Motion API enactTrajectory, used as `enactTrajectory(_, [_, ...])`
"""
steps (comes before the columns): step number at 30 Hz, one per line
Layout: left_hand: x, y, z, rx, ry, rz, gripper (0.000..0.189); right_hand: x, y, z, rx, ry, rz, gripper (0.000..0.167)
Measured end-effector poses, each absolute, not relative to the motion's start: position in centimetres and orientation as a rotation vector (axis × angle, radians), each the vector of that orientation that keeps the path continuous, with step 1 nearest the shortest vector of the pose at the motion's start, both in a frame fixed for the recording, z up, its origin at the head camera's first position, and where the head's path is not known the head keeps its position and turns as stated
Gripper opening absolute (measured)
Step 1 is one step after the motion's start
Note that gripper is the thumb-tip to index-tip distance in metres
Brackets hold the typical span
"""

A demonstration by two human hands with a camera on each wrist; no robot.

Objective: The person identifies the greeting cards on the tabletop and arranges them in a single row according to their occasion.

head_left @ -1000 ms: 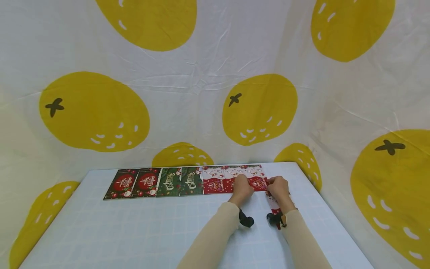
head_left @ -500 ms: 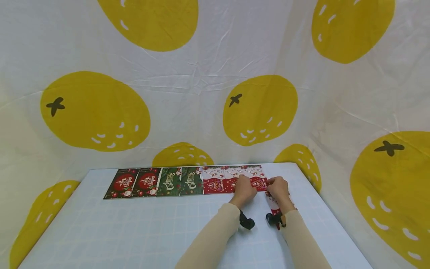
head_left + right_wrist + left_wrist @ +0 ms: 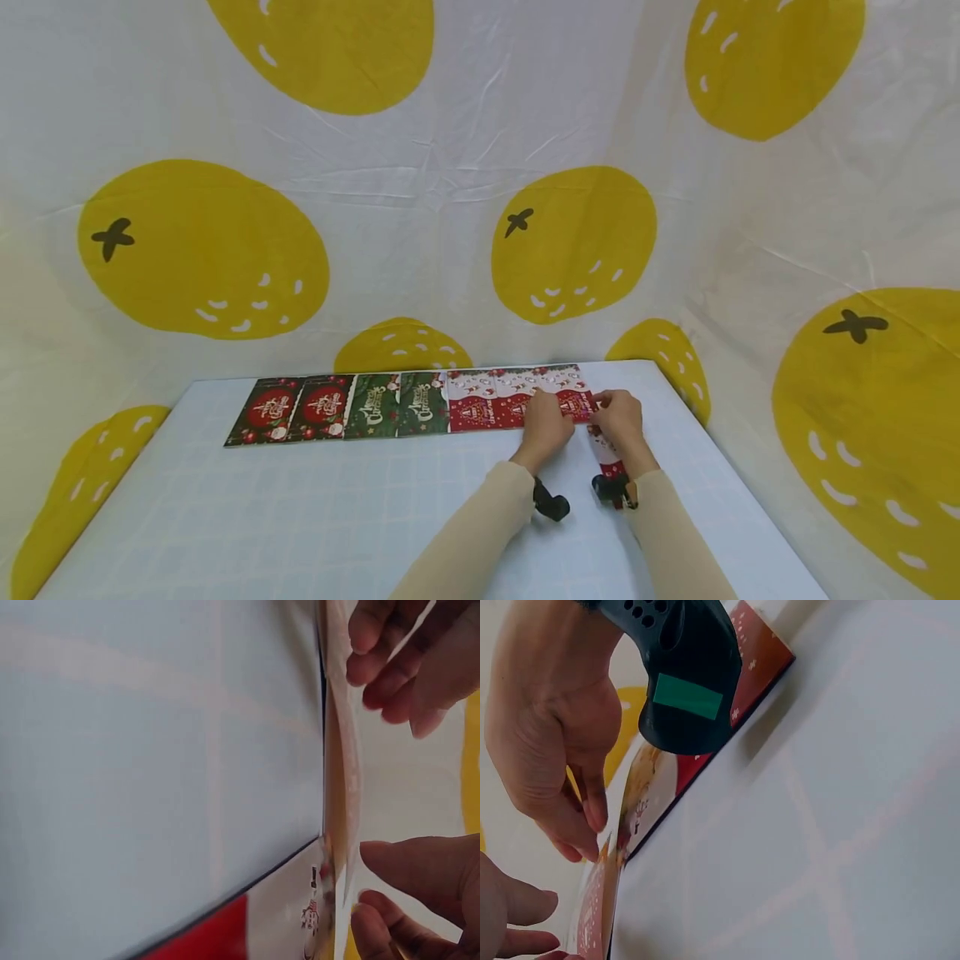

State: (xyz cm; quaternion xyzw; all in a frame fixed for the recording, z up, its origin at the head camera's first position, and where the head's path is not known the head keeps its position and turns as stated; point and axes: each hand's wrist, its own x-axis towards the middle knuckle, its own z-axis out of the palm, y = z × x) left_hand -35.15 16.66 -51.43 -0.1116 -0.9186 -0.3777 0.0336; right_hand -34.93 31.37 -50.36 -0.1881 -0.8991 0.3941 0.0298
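In the head view, my left hand lies over the front part of the red-and-white Christmas cards at the right of a row. Its loosely bent fingers are close to a card's edge in the right wrist view. My right hand is at the row's right end, its thumb and fingertips apart beside a raised card flap. Whether they touch it is unclear. A separate red-and-white card lies partly hidden under my right wrist.
Two dark cards with red circles and two green cards continue the row leftward. The table has a pale blue checked cover. Behind and to the right hangs a white curtain with yellow fruit prints. Both wrists carry black cameras.
My left hand has shifted slightly right along the red-and-white cards. My right hand stays at the row's end, and the cards look unmoved. The head view has turned a little.
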Motion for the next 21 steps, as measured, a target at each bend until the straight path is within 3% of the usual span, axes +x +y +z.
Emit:
enactTrajectory(5, [-34.4, 16.9, -51.5, -0.386, -2.727, -1.206, 0.021, -34.3, 31.3, -49.6, -0.575, -2.767, 1.194, 0.039])
enactTrajectory(14, [-32.9, 17.7, -51.7, -0.368, -2.699, -1.377, 0.029, -33.1, 31.6, -49.3, -0.577, -2.735, 1.202, 0.039])
enactTrajectory(21, [-32.0, 18.1, -52.1, -0.397, -2.651, -1.435, 0.021, -31.7, 31.9, -48.9, -0.549, -2.69, 1.192, 0.039])
